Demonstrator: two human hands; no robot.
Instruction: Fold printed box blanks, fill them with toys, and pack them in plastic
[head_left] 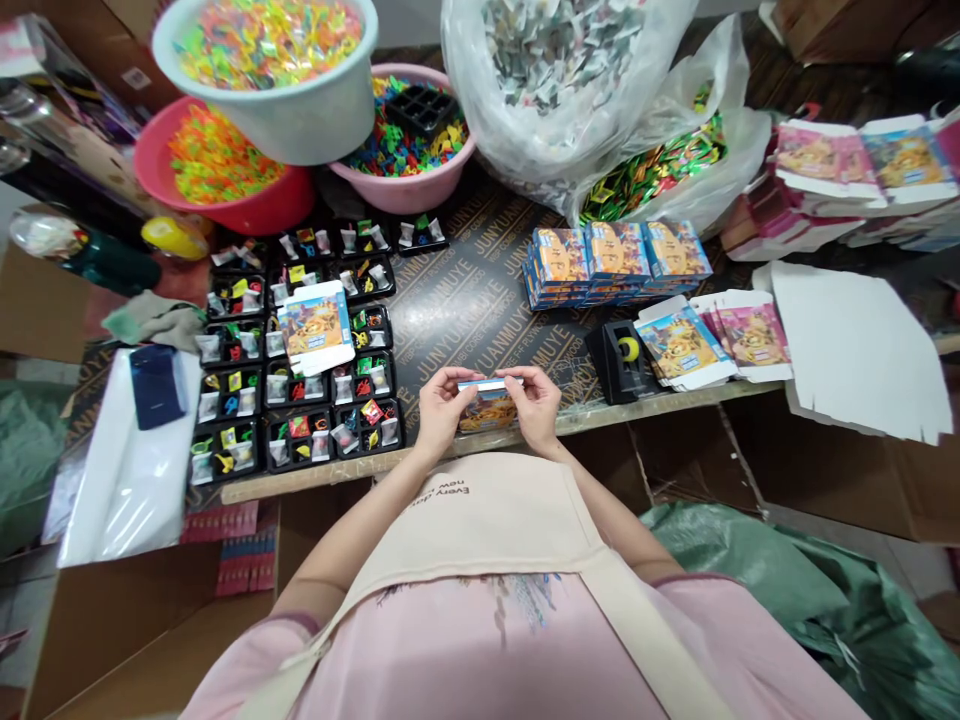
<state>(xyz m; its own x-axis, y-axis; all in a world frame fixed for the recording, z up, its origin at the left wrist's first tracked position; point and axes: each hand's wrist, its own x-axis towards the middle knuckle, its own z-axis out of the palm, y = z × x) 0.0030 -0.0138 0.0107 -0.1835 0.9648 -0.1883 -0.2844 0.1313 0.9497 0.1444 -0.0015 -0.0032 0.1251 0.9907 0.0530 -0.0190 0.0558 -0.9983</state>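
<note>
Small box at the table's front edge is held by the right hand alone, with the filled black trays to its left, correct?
No, not by the right hand alone: the head view shows the left hand holding the small box too. It is at the table's front edge, with the filled black trays to its left.

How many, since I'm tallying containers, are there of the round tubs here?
3: a pale blue tub at upper left, a red tub to its lower left, and a pink tub to its lower right. Others may be hidden behind these.
</note>
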